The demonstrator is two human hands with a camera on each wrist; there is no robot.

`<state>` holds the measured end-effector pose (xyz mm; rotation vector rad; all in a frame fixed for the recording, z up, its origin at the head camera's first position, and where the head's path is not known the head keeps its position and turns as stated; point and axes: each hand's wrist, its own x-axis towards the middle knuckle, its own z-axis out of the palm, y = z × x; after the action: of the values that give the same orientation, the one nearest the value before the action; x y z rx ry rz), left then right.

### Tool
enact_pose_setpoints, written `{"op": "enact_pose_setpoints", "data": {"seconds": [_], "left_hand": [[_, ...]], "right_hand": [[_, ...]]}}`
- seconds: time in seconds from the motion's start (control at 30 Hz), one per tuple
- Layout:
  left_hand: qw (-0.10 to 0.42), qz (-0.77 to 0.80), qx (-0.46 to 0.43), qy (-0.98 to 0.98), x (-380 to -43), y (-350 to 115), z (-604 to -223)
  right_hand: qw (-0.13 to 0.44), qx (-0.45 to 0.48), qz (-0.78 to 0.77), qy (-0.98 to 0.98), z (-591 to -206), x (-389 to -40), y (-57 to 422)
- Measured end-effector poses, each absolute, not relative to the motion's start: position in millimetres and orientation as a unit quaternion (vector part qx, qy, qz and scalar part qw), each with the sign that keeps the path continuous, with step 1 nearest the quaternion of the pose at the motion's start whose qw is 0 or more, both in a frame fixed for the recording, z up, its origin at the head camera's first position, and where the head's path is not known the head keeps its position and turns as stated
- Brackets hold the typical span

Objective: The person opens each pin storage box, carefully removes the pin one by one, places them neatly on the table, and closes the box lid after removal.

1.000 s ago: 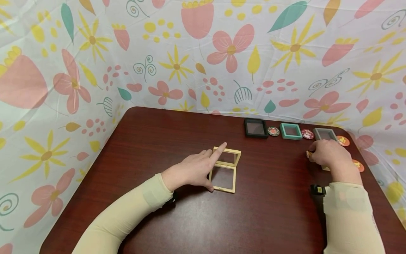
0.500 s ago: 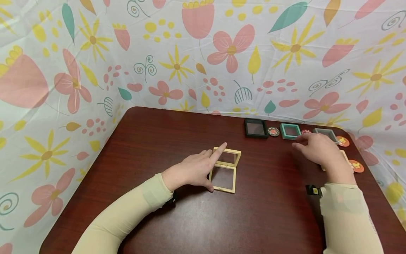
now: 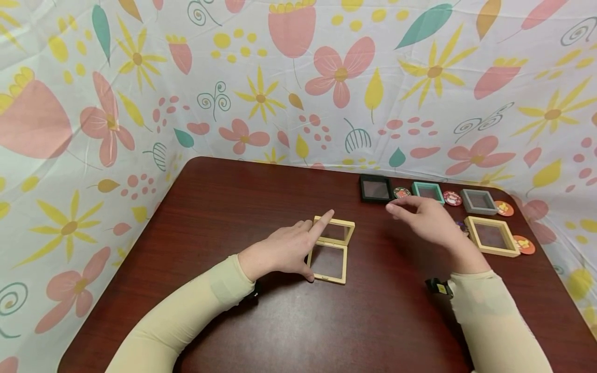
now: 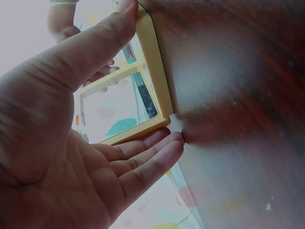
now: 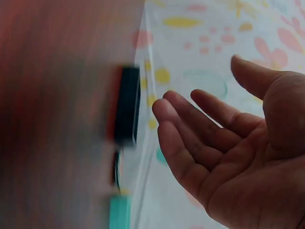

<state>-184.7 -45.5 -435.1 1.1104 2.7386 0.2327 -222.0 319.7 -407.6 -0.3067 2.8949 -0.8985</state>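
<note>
A small cream hinged display frame (image 3: 328, 261) with clear panes lies spread on the table, its lid (image 3: 335, 231) tilted up at the back. My left hand (image 3: 282, 251) rests at its left side, thumb at the front corner and index finger reaching across the lid. In the left wrist view the thumb touches one corner and the other fingers lie straight beside the lid edge. My right hand (image 3: 426, 217) hovers over the table, in front of the black frame (image 3: 375, 188) and teal frame (image 3: 428, 190). Its fingers are loosely bent with nothing between them, as the right wrist view (image 5: 228, 138) shows.
At the back right stand a grey frame (image 3: 479, 201) and a larger cream frame (image 3: 492, 235). Round printed discs lie among them: dark (image 3: 402, 192), red (image 3: 452, 198), orange (image 3: 504, 208) and another orange disc (image 3: 524, 244). A patterned curtain (image 3: 261, 77) borders the table (image 3: 233, 197).
My right hand has moved left, away from the grey and larger cream frames, uncovering them. The left hand and the hinged frame have stayed in place.
</note>
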Motion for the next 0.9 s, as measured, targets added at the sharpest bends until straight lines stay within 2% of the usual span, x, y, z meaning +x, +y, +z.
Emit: {"op": "enact_pose_setpoints", "data": {"seconds": [0.3,0.43,0.9], "left_hand": [[0.093,0.082,0.37,0.921,-185,-46,-435],[0.096,0.081,0.368,0.921,-185,-45,-435],[0.097,0.083,0.367,0.922,-185,-45,-435]], "right_hand": [[0.159,-0.094,-0.467,0.865,-420,-214,278],[0.192,-0.094,-0.508,0.834,-427,-210,266],[0.221,-0.099,-0.527,0.814,-437,-206,250]]}}
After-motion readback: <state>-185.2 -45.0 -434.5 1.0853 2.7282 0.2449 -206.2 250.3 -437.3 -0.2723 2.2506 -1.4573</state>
